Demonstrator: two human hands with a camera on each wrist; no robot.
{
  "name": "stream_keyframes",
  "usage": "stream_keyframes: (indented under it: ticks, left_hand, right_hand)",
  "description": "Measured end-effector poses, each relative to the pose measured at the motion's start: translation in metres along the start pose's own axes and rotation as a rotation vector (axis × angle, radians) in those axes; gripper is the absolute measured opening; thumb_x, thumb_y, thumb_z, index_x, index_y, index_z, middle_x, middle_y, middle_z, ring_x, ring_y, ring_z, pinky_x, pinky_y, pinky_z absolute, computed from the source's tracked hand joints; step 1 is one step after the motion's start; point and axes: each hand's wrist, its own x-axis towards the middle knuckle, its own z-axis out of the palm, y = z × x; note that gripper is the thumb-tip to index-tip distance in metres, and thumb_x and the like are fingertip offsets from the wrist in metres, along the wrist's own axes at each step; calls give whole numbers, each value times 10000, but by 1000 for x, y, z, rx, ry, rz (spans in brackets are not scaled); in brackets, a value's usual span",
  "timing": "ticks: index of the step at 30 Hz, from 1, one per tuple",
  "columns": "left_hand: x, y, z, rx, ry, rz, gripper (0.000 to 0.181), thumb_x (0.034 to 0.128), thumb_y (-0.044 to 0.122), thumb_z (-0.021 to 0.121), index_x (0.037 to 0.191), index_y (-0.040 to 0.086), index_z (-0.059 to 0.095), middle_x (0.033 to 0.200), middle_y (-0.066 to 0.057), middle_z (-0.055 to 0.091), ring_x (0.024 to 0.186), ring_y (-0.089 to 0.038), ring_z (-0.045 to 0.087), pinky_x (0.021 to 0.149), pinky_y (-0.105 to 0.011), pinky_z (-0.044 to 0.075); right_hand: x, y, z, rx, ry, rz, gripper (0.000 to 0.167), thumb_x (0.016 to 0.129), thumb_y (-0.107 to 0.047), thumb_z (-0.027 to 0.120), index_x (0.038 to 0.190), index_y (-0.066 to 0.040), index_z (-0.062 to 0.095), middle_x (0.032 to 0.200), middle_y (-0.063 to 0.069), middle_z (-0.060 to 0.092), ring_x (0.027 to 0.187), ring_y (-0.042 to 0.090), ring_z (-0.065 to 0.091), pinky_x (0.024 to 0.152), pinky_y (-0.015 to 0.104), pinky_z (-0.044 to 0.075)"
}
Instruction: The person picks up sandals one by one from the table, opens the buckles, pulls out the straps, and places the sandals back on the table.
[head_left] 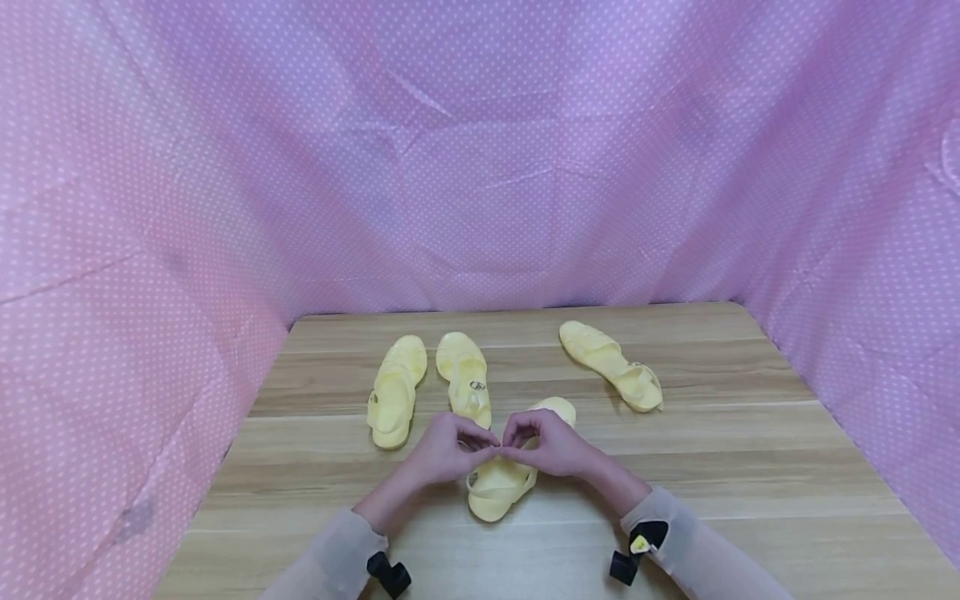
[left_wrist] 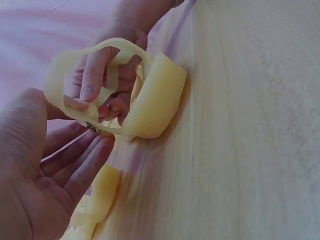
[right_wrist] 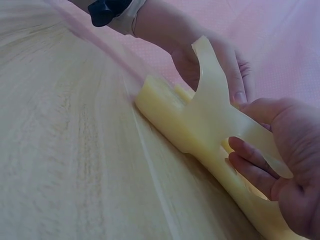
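Observation:
A pale yellow jelly sandal [head_left: 491,502] lies on the table at front centre, heel towards me. My left hand [head_left: 441,450] pinches its ankle strap [left_wrist: 56,82] beside a small metal buckle [left_wrist: 93,128], thumb on one side and fingers on the other. Opposite it, my right hand [head_left: 553,443] has its thumb and forefinger on the strap, fingertips meeting the left hand's above the sandal. In the right wrist view, the right hand's other fingers [right_wrist: 252,167] reach under a wide side strap [right_wrist: 212,102]. The exact meeting point is partly hidden by the fingers.
Two matching sandals stand behind to the left, one at far left [head_left: 392,400] and one nearer the middle [head_left: 459,358]. Another sandal [head_left: 600,354] lies at the back right, turned diagonally. Pink dotted cloth [head_left: 480,183] hangs round the wooden table [head_left: 735,467].

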Motion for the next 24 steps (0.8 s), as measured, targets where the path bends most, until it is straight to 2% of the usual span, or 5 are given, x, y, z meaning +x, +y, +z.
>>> stream_keyframes:
  ticks: [13, 20, 24]
  left_hand:
    - [-1, -1, 1, 4, -2, -26, 100, 912, 107, 806, 1001, 112, 851, 922, -20, 835, 788, -10, 721, 753, -204, 612]
    - [0, 0, 1, -22, -2, -17, 99, 914, 127, 812, 1002, 101, 849, 929, -45, 837, 777, -10, 729, 747, -211, 619]
    - [-1, 1, 1, -11, 3, -32, 96, 919, 134, 806, 1001, 116, 853, 930, -21, 838, 782, -5, 726, 754, -204, 612]
  right_hand:
    - [0, 1, -2, 0, -22, -38, 88, 928, -104, 801, 892, -108, 721, 875, 59, 769, 817, 29, 688, 812, 250, 603]
    - [1, 1, 0, -9, 6, -14, 97, 944, -175, 817, 918, -125, 738, 889, 39, 779, 811, 42, 701, 789, 235, 594]
    - [1, 1, 0, -3, 0, -13, 97, 941, -175, 821, 908, -123, 746, 883, 43, 785, 809, 42, 701, 797, 239, 597]
